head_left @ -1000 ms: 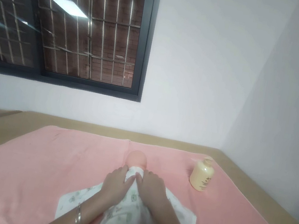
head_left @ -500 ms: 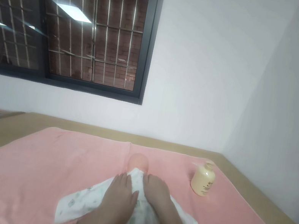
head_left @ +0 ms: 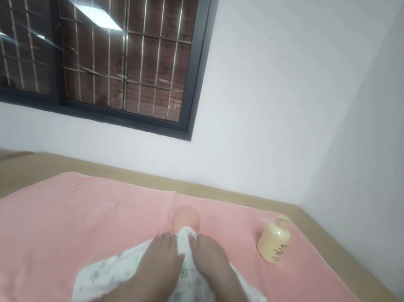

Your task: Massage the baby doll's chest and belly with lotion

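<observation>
A baby doll lies on the pink towel (head_left: pixel 55 229), its bare head (head_left: pixel 186 218) pointing away from me. A white cloth with small green prints (head_left: pixel 105 274) covers its body. My left hand (head_left: pixel 160 268) lies flat on the cloth over the doll's chest, fingers stretched out. My right hand (head_left: pixel 210 257) rests beside it on the cloth just below the doll's neck, fingers curled down onto the fabric. Whether those fingers pinch the cloth is hard to see.
A cream-yellow lotion bottle (head_left: pixel 273 241) stands on the towel to the right of the doll. The towel covers a tan wooden surface (head_left: pixel 6 174) against white walls. A dark barred window (head_left: pixel 90 32) fills the upper left.
My left hand has slid a little lower and flattened on the cloth. The cloth's upper edge has crept up toward the doll's head. The bottle has not moved.
</observation>
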`<state>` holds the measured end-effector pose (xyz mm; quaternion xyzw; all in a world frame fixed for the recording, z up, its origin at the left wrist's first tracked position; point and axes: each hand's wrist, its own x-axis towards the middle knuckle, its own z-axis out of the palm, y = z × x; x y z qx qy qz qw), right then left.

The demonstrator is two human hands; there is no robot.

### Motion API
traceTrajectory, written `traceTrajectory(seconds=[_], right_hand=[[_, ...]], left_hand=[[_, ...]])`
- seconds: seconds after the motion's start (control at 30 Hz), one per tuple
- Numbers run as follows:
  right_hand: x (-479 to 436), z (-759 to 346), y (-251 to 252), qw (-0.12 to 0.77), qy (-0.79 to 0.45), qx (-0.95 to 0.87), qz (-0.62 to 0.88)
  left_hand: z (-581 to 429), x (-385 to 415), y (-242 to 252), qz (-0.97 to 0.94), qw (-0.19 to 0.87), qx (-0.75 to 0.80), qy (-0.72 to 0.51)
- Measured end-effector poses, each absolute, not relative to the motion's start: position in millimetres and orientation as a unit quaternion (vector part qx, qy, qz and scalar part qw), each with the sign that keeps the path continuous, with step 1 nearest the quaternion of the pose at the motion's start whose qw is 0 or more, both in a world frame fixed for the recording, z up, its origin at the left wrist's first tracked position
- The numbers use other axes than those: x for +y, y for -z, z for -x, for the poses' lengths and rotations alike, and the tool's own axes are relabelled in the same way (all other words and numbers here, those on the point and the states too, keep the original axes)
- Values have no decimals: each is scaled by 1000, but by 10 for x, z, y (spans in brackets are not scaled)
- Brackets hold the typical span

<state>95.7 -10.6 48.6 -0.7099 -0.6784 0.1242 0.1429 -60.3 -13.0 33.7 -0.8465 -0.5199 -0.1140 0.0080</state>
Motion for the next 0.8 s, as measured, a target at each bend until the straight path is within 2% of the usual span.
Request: traceTrajectory(seconds=[0.1, 0.3, 0.6, 0.7, 0.8], right_hand=[[-123, -963, -505, 144, -138, -678, 708], [-358, -830, -747, 107, -67, -708, 695], [-148, -969, -560, 154, -147, -684, 698], [-145, -978, -565, 149, -150, -689, 693], [-235, -934, -620, 110, -85, -714, 686]], left_hand=[[616, -131, -369, 846, -8, -518, 123], [686, 34, -464, 830, -98, -529, 147], [576, -201, -436, 844, 25, -528, 89], [580, -211, -447, 845, 21, -527, 87], [622, -144, -485, 846, -11, -523, 100]])
